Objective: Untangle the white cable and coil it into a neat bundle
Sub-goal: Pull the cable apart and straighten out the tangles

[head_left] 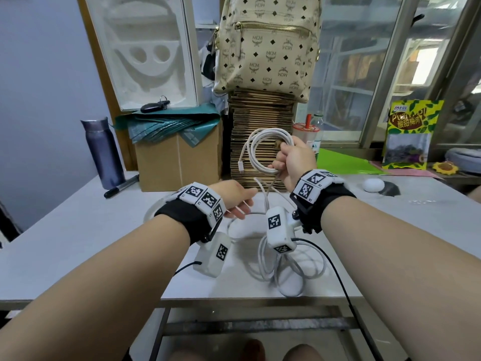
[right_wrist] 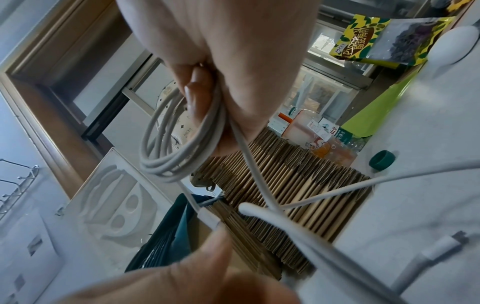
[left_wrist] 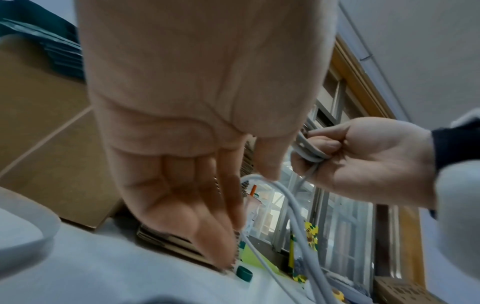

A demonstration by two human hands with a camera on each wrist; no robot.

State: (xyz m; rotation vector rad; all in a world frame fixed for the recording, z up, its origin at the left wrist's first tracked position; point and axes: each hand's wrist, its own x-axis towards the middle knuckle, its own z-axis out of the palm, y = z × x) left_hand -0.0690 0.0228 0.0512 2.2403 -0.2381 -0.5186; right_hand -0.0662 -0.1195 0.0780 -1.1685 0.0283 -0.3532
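My raised right hand (head_left: 292,158) grips a coil of the white cable (head_left: 268,149) of a few turns, in front of the cardboard stack. In the right wrist view the coil (right_wrist: 166,160) hangs from the curled fingers (right_wrist: 197,86). A plug end (head_left: 240,166) dangles left of the coil. From the coil the cable drops to the left hand (head_left: 238,201), lower and to the left. There it crosses the straight fingers (left_wrist: 228,197) below the thumb, which stands apart from them. The remaining cable lies in tangled loops (head_left: 289,269) on the white table (head_left: 104,243) near its front edge.
A cardboard stack (head_left: 260,121) topped by a patterned backpack (head_left: 268,48) stands right behind the hands. A cardboard box (head_left: 177,162), purple bottle (head_left: 104,152) and black marker (head_left: 121,186) are at back left. A drink cup (head_left: 305,131), white round object (head_left: 373,185) and snack bag (head_left: 411,134) are at right.
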